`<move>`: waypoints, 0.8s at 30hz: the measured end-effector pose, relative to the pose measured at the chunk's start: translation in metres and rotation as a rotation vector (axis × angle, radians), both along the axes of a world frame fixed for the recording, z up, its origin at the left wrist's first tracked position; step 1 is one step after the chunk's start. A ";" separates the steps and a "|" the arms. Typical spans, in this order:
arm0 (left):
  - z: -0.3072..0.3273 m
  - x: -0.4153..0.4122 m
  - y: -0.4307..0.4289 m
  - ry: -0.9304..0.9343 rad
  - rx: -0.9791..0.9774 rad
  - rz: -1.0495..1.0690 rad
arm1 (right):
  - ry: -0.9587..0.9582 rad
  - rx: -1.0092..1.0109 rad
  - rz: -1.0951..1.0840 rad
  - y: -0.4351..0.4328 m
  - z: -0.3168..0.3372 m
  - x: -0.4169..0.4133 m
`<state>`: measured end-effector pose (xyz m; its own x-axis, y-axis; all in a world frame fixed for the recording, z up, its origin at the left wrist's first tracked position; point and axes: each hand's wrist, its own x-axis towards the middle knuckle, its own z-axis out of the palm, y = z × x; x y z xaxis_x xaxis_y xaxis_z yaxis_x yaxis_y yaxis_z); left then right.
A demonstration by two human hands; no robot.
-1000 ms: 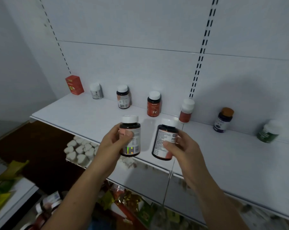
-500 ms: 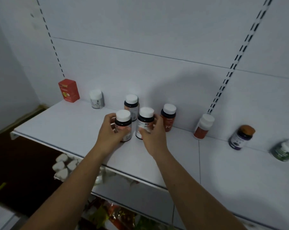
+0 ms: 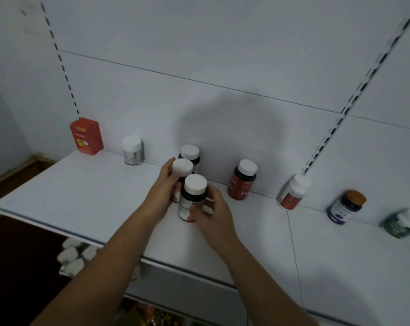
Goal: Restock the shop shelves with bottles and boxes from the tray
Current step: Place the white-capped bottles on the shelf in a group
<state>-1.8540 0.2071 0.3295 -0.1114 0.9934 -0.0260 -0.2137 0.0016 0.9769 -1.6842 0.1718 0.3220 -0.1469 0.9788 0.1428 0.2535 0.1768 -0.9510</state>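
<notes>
From the head camera, a white shop shelf (image 3: 81, 196) runs across the picture against a white back panel with slotted uprights (image 3: 326, 140).

Near the middle of the shelf, three dark pill bottles with white caps stand in a tight line from back to front. The rear pill bottle (image 3: 189, 152) is against the back panel. The middle pill bottle (image 3: 182, 167) is just in front of it, and the front pill bottle (image 3: 193, 191) is nearest the shelf's front edge.

The left hand (image 3: 160, 194) has its fingers curled round the middle pill bottle from the left side. The right hand (image 3: 214, 215) grips the lower body of the front pill bottle between thumb and fingers. Whether either base rests fully on the shelf cannot be told.

Along the back edge, from the left corner, stand a red box (image 3: 86, 136) and a small white-capped jar (image 3: 133, 150). To the right of the hands are a red bottle (image 3: 242, 182), a tilted white bottle with a red label (image 3: 293, 192), a purple bottle with a brown cap (image 3: 346, 207) and a blurred green bottle (image 3: 401, 223).
</notes>
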 end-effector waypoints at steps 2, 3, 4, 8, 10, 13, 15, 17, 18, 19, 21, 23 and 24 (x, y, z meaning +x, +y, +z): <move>0.004 -0.001 0.001 -0.084 -0.033 -0.035 | -0.015 -0.001 0.053 -0.003 0.002 -0.009; 0.006 -0.001 0.000 -0.118 -0.047 -0.042 | -0.023 -0.002 0.077 -0.006 0.003 -0.015; 0.006 -0.001 0.000 -0.138 -0.053 -0.045 | -0.028 -0.004 0.090 -0.008 0.003 -0.020; 0.001 -0.005 0.000 -0.149 -0.052 -0.065 | 0.036 -0.055 0.051 -0.012 0.005 -0.031; 0.000 -0.006 -0.001 -0.149 -0.057 -0.067 | 0.072 -0.081 0.052 -0.009 0.004 -0.028; -0.001 -0.008 -0.001 -0.161 -0.076 -0.062 | 0.051 -0.098 0.051 -0.004 0.002 -0.027; 0.000 -0.008 -0.002 -0.164 -0.079 -0.051 | 0.046 -0.106 0.030 -0.002 0.003 -0.031; 0.000 -0.008 -0.002 -0.132 -0.070 -0.027 | 0.065 -0.105 0.025 -0.002 0.003 -0.034; -0.001 -0.008 -0.002 -0.106 -0.062 -0.013 | 0.077 -0.106 0.024 -0.001 0.003 -0.034; -0.002 -0.008 -0.002 -0.081 -0.052 -0.005 | 0.086 -0.107 0.025 -0.001 0.004 -0.033; -0.003 -0.009 -0.002 -0.036 -0.039 0.010 | 0.089 -0.120 0.020 -0.001 0.006 -0.032; -0.004 -0.010 -0.003 -0.003 -0.029 0.023 | 0.079 -0.138 0.017 -0.001 0.008 -0.031; -0.003 -0.010 -0.005 0.012 -0.022 0.024 | 0.075 -0.153 0.017 -0.001 0.008 -0.031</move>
<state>-1.8637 0.2025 0.3261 -0.1358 0.9896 -0.0465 -0.2021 0.0182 0.9792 -1.7153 0.1706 0.3298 -0.1586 0.9873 0.0037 0.1793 0.0325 -0.9833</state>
